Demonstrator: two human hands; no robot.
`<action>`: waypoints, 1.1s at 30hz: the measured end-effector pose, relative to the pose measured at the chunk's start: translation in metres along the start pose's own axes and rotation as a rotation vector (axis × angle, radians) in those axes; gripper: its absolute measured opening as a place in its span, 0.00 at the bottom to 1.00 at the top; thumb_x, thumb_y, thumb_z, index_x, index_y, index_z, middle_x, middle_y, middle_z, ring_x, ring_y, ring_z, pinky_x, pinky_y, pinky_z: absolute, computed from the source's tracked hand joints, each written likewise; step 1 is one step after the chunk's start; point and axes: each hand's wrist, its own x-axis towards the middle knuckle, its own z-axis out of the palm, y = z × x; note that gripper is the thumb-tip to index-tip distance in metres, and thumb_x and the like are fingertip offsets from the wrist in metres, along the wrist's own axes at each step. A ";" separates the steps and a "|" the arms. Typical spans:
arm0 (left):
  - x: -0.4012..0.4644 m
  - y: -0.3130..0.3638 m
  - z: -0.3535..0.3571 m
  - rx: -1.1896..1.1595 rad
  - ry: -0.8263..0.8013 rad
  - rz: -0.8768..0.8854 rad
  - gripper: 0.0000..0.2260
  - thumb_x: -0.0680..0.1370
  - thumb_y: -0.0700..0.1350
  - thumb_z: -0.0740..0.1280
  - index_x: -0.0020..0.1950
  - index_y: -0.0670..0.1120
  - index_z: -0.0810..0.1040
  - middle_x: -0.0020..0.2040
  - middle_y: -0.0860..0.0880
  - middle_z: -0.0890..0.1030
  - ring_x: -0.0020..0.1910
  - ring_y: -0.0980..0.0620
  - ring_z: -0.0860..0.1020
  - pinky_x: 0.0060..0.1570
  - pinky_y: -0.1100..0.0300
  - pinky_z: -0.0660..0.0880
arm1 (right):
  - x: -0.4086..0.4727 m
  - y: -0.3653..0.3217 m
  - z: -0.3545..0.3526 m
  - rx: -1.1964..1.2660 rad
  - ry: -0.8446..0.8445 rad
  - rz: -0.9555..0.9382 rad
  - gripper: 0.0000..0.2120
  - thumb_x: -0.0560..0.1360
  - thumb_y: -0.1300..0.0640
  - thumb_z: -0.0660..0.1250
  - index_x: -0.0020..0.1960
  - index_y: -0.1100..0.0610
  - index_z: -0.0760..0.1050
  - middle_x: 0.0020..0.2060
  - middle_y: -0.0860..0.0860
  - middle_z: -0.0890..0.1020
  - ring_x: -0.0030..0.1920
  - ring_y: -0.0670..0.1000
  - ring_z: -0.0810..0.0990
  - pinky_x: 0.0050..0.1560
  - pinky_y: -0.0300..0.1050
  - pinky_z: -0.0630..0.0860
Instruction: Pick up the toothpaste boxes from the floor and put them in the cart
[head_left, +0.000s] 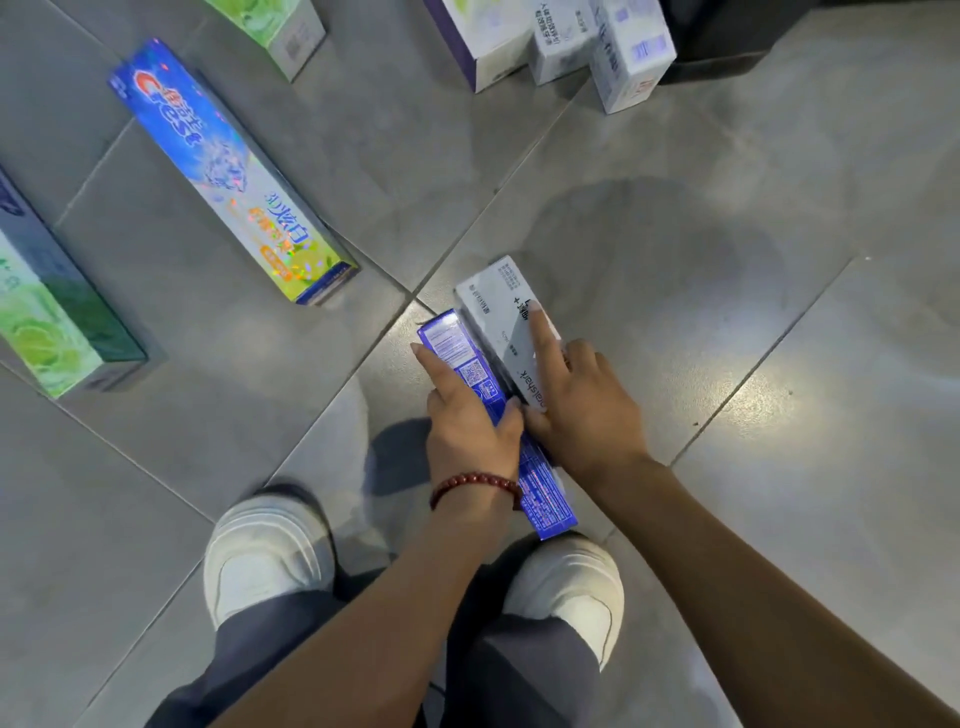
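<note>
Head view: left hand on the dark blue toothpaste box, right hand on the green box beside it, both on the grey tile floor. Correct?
Not quite. In the head view the right hand is on a white and grey toothpaste box, not a green one. The left hand is on the dark blue toothpaste box, both on the grey tile floor.

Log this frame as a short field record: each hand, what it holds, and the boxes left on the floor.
left hand: grips the blue box, index finger along it
right hand: grips the white box, index finger on top
held boxes: side by side, touching
on floor: Crest box, green box, white boxes at top
cart: not in view
</note>
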 end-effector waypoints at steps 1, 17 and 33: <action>0.001 0.000 -0.003 -0.014 -0.013 -0.001 0.44 0.75 0.43 0.68 0.77 0.45 0.37 0.64 0.42 0.73 0.62 0.44 0.74 0.61 0.57 0.68 | -0.002 -0.001 -0.002 0.040 -0.011 0.018 0.43 0.75 0.44 0.63 0.76 0.45 0.36 0.61 0.55 0.68 0.59 0.56 0.68 0.47 0.49 0.72; -0.096 0.137 -0.273 -0.371 -0.060 0.408 0.34 0.71 0.44 0.70 0.66 0.69 0.56 0.63 0.54 0.76 0.54 0.57 0.77 0.54 0.65 0.75 | -0.121 -0.161 -0.236 0.597 0.171 -0.227 0.39 0.73 0.48 0.68 0.75 0.40 0.47 0.63 0.35 0.66 0.59 0.36 0.70 0.56 0.39 0.74; -0.319 0.308 -0.633 -0.640 0.253 0.644 0.34 0.71 0.31 0.71 0.66 0.61 0.63 0.46 0.48 0.81 0.30 0.65 0.77 0.29 0.71 0.73 | -0.296 -0.406 -0.551 0.822 0.140 -0.631 0.37 0.65 0.44 0.71 0.68 0.29 0.55 0.71 0.35 0.64 0.69 0.38 0.66 0.71 0.51 0.66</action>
